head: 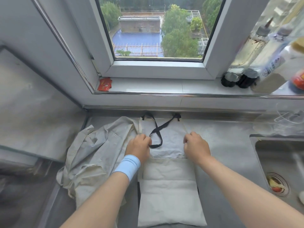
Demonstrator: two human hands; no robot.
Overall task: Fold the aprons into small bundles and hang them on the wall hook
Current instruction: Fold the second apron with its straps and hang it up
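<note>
Knuckles up, the left hand [138, 145] gripped the folded apron [169, 175] at its left edge beside the black neck strap [156, 134]. The right hand [196, 144] pinched a pale tie [186, 128] at its right edge. The folded apron lay on the bench [230, 145], its long axis running away from the person, strap end farthest. A crumpled apron [92, 155] lay to its left. Bottle labels [269, 67] beyond it were unreadable.

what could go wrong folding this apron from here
The black neck strap lies loose in a crossed loop on the flat apron; a fold over it could bury it, leaving nothing to hang it by.
The crumpled apron lies against the flat one's left edge by the left hand and may get caught in the fold.
</note>
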